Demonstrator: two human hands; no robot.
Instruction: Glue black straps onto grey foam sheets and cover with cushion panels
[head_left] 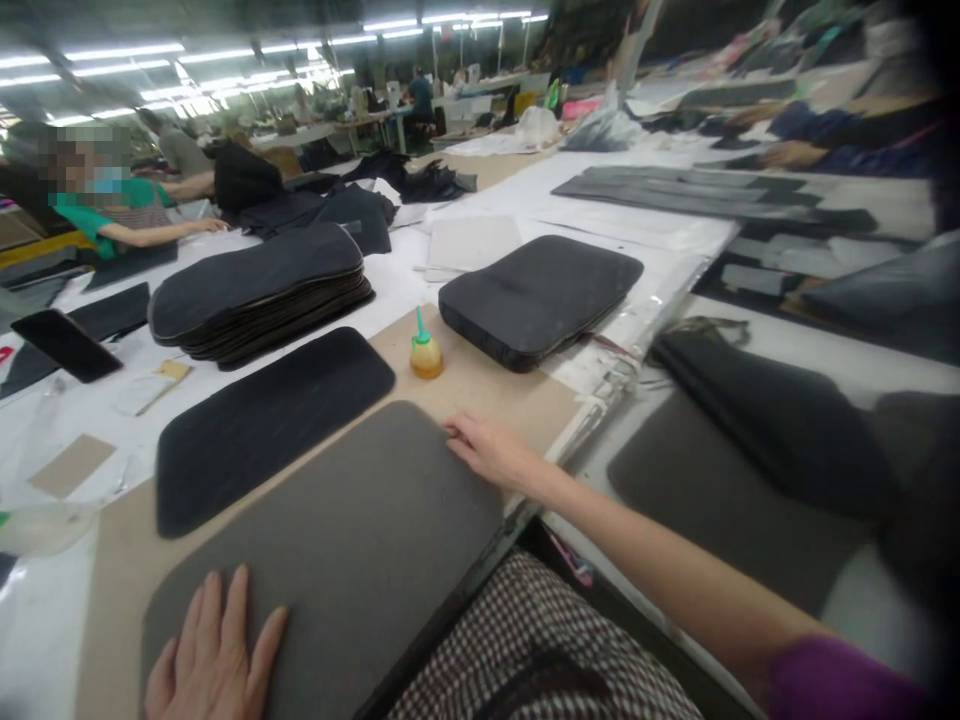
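Note:
In front of me a grey panel (352, 540) with rounded corners lies on brown board, near the table edge. My left hand (217, 650) rests flat on its near left part, fingers spread. At the panel's far right edge is my right hand (487, 450), its fingers curled and pinched together; what they hold, if anything, is too small to make out. Beyond the panel lies a dark panel (274, 430) of similar shape. A small squeeze bottle (426, 355) with a green nozzle and amber liquid stands past my right hand.
A stack of dark panels (259, 295) sits at the back left, another dark stack (540, 295) at the back right. A phone (66, 345) leans at left. A person in green (127, 215) works across the table. Grey pieces (735, 490) lie on the surface at right.

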